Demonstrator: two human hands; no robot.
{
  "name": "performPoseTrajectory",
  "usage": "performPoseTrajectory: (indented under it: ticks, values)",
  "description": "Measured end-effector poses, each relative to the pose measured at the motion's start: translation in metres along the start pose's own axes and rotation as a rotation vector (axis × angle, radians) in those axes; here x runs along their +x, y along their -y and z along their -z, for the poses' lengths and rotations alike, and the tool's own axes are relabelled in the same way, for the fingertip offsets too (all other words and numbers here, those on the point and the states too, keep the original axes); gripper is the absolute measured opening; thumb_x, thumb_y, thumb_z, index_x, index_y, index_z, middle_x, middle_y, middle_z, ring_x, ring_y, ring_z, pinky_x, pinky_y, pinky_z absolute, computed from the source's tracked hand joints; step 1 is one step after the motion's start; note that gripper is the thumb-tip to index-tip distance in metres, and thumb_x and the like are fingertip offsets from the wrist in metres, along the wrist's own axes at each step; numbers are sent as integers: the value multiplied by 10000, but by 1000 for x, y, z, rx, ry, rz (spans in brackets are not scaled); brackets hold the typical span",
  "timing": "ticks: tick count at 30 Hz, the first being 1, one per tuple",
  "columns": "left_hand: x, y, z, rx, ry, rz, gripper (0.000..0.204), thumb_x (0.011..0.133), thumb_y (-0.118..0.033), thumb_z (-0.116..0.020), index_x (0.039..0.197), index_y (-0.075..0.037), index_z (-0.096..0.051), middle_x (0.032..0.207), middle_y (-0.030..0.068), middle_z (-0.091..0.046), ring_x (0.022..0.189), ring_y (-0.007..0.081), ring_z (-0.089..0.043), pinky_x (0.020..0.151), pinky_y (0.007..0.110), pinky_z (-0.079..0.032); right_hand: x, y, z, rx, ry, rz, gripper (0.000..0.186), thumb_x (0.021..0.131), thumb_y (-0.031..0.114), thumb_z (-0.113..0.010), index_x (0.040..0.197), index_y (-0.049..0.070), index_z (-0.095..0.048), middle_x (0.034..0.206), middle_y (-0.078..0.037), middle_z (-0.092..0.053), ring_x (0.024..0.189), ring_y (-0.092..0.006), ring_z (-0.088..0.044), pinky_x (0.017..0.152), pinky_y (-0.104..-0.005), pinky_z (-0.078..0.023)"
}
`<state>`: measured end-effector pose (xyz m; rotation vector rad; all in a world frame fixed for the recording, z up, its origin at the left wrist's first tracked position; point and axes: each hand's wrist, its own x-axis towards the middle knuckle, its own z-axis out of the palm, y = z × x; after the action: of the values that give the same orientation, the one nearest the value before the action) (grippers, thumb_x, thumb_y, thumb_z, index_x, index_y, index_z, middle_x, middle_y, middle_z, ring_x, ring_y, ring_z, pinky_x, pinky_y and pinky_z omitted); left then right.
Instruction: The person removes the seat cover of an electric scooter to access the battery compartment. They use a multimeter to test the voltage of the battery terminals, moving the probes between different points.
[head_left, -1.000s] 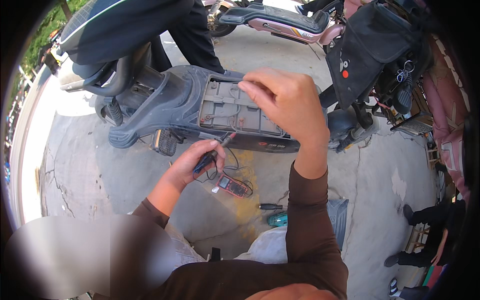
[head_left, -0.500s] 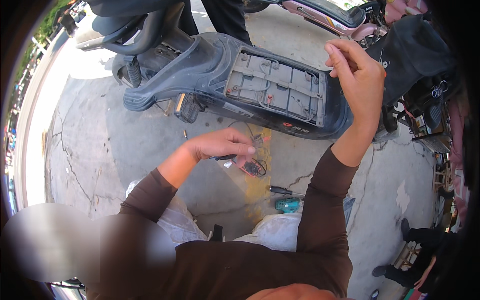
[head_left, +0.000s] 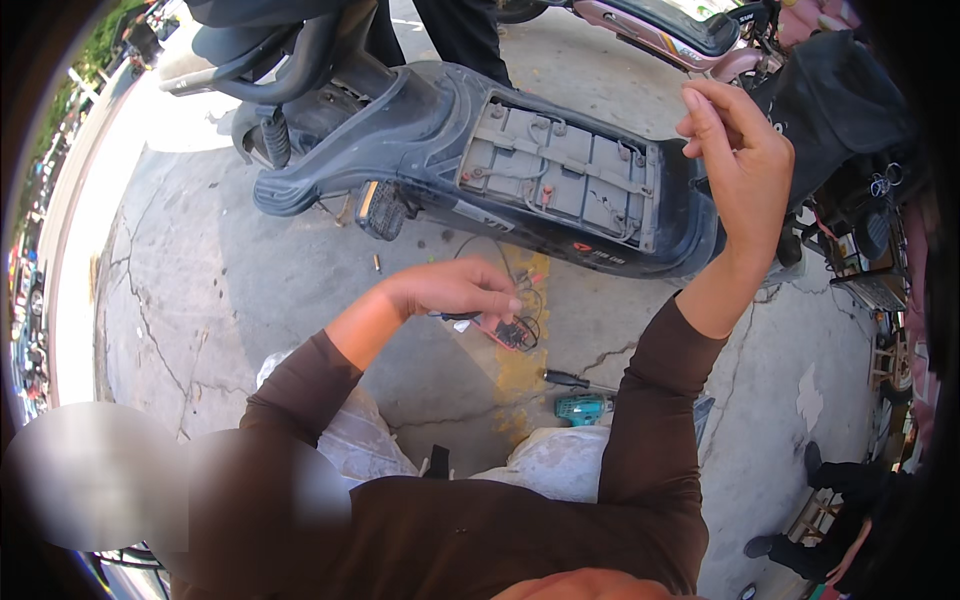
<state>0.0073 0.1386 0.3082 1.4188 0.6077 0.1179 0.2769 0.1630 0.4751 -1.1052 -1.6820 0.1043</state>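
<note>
My left hand [head_left: 455,287] is closed above the ground, in front of the scooter, thumb against its bent fingers. My right hand [head_left: 745,150] is raised near the right end of the battery bay, its thumb and fingertips pinched together. Whatever either pinch holds is too small or hidden to name. Between and beyond them is a dark electric scooter [head_left: 420,130] with its floor cover off, showing several grey batteries [head_left: 560,170] joined by cables under a strap. Below my left hand a red multimeter [head_left: 508,332] lies on the concrete with its leads.
A black-handled screwdriver [head_left: 567,379] and a teal power tool [head_left: 582,409] lie near my knees. A person in dark trousers [head_left: 460,40] stands behind the scooter. A pink scooter [head_left: 650,35] is at the back; another person's legs [head_left: 845,475] show at the lower right.
My right hand has shifted a little to the right, widening the gap to my left hand. Both hands stay closed. The whole view has moved slightly.
</note>
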Motion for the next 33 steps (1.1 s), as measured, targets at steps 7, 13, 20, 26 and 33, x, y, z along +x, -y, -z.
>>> performPoseTrajectory:
  ticks: [7,13,20,26,33]
  values:
    - [4,3,0,-51,-78,58,280,985,-267,-568,906,-24,-682,709,3,-645,704,64,-565,694,225,-421,-1,-1,7,-6,-19,-20,112,903,100,-658,969,19,-698,699,-22,-655,618,-56,-621,548,-197,-474]
    - [2,4,2,-94,-145,66,261,987,-252,-561,918,-30,-681,720,-1,-651,707,62,-571,693,227,-437,0,0,2,22,-18,-38,124,911,97,-650,998,24,-700,708,-26,-658,609,-59,-610,548,-202,-471]
    - [3,5,2,-145,-177,30,254,987,-228,-555,927,-12,-674,730,4,-653,720,70,-597,703,227,-464,-2,-1,4,-31,0,-37,147,922,78,-635,1040,13,-694,719,-33,-641,596,-59,-567,550,-196,-425]
    - [6,3,0,-174,-201,-3,260,981,-223,-559,921,5,-668,727,12,-648,714,82,-612,684,230,-483,-2,-4,-1,-50,26,-48,155,935,72,-617,1066,27,-688,709,-29,-620,598,-47,-542,555,-188,-410]
    - [5,7,1,-185,-235,-10,248,971,-218,-566,910,1,-665,723,15,-644,695,83,-604,666,232,-480,-2,-2,-9,-30,44,-68,173,946,77,-605,1094,31,-682,702,-31,-614,601,-47,-537,562,-192,-412]
